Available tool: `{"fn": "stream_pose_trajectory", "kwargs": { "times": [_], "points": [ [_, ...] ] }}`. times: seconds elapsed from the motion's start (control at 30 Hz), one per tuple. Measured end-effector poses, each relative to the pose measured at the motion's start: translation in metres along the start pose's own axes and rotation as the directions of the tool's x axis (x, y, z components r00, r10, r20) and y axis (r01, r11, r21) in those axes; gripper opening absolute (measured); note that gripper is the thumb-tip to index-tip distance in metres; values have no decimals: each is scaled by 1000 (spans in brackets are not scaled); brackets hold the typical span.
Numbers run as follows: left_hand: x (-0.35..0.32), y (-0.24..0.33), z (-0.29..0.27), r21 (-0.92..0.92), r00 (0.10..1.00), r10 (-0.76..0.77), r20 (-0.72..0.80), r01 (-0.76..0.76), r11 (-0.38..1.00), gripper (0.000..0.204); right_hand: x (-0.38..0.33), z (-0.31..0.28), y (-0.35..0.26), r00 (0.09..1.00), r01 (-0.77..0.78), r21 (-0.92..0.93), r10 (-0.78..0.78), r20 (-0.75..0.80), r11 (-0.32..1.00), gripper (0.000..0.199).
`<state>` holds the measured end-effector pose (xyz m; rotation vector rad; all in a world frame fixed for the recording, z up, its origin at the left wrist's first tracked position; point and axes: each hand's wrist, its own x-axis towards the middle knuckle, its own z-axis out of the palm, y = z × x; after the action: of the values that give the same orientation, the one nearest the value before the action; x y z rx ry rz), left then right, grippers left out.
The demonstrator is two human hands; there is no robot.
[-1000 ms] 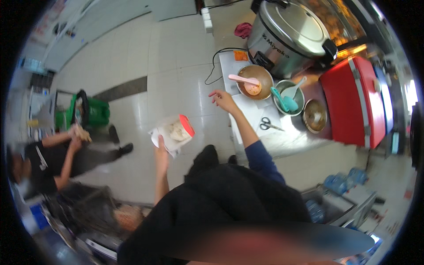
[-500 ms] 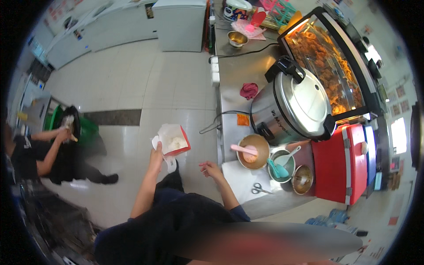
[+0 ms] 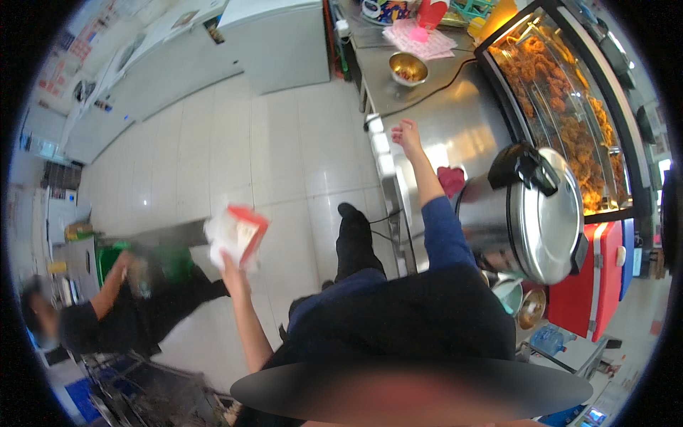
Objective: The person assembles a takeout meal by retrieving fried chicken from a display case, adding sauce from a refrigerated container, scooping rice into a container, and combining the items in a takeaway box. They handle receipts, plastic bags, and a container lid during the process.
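My left hand [image 3: 232, 272] is closed on a red and white paper food box [image 3: 250, 233], held out over the floor to my left and smeared by motion. Its contents cannot be made out now. My right hand [image 3: 407, 136] reaches forward at the edge of the steel counter [image 3: 455, 96], fingers apart and nothing in them. Beyond it stands a small metal bowl [image 3: 408, 70] with some bits of food in it. Closer to my right forearm are a crumpled dark red cloth [image 3: 450, 181] and a large steel rice cooker [image 3: 491, 220] with its lid down.
A lit glass display case [image 3: 569, 114] of fried food stands at the right, beyond a red cooler box [image 3: 587, 285]. Bowls, one light green [image 3: 508, 293], show partly behind me. Pink paper sheets [image 3: 420, 39] lie farther along the counter. A co-worker [image 3: 107, 313] is beside a green bin [image 3: 178, 263].
I have stepped forward along the counter. My right hand has gone from near the white sheet to ahead of the cooker. The box is tilted differently, and its rice no longer shows.
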<state>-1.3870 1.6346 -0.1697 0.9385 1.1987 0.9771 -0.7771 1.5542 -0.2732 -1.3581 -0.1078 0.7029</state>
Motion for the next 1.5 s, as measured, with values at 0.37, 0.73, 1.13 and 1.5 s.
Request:
{"fn": "stream_pose_trajectory", "kwargs": {
  "times": [0.37, 0.73, 1.13, 1.5],
  "points": [
    [-4, 2, 57, -35, 937, -158, -311, 155, 987, 75, 259, 36, -41, 817, 31, 287, 141, -559, 957, 65],
    [19, 16, 70, -153, 915, -153, -372, 102, 983, 72, 187, -2, -24, 763, -85, -182, -54, -644, 980, 76],
    [-284, -77, 20, -332, 549, -151, -822, -247, 911, 61, -92, 113, 41, 769, 136, -243, 52, 637, 960, 70],
    [-585, -172, 15, -151, -511, -311, -801, -331, 932, 61, -571, 284, 217, -527, 490, -456, 669, 524, 743, 74]
  ]
}}
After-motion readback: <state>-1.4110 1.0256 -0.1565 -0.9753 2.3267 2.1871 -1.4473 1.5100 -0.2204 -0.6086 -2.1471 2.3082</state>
